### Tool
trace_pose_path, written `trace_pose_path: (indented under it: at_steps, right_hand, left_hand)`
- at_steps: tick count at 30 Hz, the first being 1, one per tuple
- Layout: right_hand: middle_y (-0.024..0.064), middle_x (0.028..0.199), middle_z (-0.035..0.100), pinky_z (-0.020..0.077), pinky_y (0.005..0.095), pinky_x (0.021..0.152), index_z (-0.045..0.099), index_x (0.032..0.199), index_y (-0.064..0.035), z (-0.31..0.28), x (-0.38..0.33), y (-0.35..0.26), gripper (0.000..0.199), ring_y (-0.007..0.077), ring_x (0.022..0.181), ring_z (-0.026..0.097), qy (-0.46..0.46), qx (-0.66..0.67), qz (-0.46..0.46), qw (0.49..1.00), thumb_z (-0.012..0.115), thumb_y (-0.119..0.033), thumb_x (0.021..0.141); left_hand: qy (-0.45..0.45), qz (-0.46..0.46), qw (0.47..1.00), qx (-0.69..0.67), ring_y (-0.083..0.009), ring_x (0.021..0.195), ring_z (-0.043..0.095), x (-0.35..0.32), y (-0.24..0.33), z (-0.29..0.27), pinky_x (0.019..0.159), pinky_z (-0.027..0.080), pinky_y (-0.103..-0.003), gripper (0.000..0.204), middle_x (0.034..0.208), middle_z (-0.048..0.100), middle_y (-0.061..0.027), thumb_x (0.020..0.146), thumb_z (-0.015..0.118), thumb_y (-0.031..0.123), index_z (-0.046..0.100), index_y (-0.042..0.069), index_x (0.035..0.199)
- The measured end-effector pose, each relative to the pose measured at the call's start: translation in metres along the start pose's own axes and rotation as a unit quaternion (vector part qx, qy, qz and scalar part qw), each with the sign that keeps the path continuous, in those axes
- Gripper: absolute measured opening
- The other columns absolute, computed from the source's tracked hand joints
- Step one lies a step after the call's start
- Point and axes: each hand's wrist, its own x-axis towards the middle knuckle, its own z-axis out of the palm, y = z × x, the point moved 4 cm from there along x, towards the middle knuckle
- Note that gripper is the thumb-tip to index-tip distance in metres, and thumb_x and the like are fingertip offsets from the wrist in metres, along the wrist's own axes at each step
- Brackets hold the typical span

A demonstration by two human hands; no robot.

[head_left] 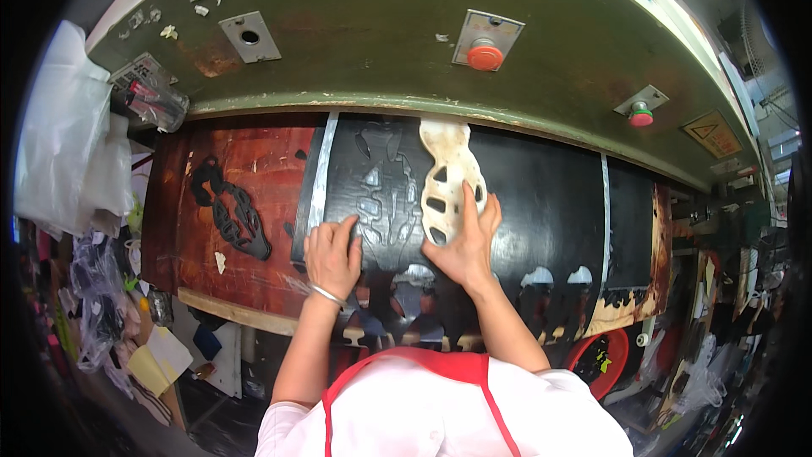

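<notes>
A cream, sole-shaped plate with several cut-out holes [441,154] lies lengthwise on a black sheet [541,195]. My right hand [467,241] grips the plate's near end, thumb on its left edge and fingers along its right. Left of the plate, sole-shaped outlines and openings [376,182] mark the sheet. My left hand [333,256] rests at the sheet's left part, fingers loosely bent and thumb apart, with nothing seen in it. Further left, black openwork sole-shaped pieces [233,216] lie on a reddish board [190,245].
A green machine beam [355,34] spans the far side, carrying a red push button [485,55] and a green-and-red button [641,114]. Below right stands a red bin [622,355] holding black scraps. Clear plastic bags [63,135] hang at the left. Gaps are cut along the sheet's near edge.
</notes>
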Motion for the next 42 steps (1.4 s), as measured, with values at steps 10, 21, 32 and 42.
trace_pose_path:
  at_steps: [10,21,32,42]
  right_hand:
    - [0.0181,0.126,0.056,0.0416,0.0361,0.102,0.024,0.149,-0.0029,-0.065,-0.045,0.037,0.109,0.0261,0.117,0.056,-0.021,0.484,0.131,0.865,0.085,-0.006,0.059]
    - [0.0186,0.129,0.053,0.0438,0.0353,0.099,0.03,0.142,-0.0014,-0.122,-0.079,0.074,0.1,0.0269,0.116,0.056,0.065,0.433,0.116,0.891,0.088,-0.016,0.062]
    - [0.0314,0.137,0.032,0.0321,0.0531,0.107,0.039,0.135,-0.0069,-0.063,-0.005,0.069,0.09,0.0492,0.128,0.032,0.06,-0.017,0.004,0.998,0.081,-0.012,0.056]
    - [0.0268,0.145,0.034,0.0292,0.0449,0.111,0.02,0.149,0.0043,-0.092,0.094,0.104,0.088,0.0406,0.133,0.035,0.219,0.123,0.061,0.966,0.07,-0.025,0.083]
  left_hand:
    - [-0.01,0.011,0.999,0.035,-0.0258,0.086,0.052,-0.063,0.004,-0.013,0.076,0.039,-0.039,0.037,0.09,0.052,-0.0073,0.079,0.068,0.012,0.066,0.01,0.116]
    - [-0.004,0.006,0.999,0.039,-0.0267,0.086,0.051,-0.062,0.001,-0.008,0.077,0.039,-0.04,0.037,0.09,0.05,-0.008,0.079,0.066,0.01,0.065,0.01,0.116]
    - [0.003,0.0,0.999,0.04,-0.0276,0.089,0.052,-0.025,-0.005,0.008,0.08,0.039,-0.04,0.038,0.091,0.051,-0.0091,0.078,0.067,0.007,0.065,0.009,0.115]
    - [0.0,-0.05,0.996,-0.069,-0.0331,0.087,0.055,0.042,-0.03,0.007,0.079,0.044,-0.041,0.038,0.094,0.057,-0.0167,0.083,0.062,-0.001,0.058,0.002,0.121]
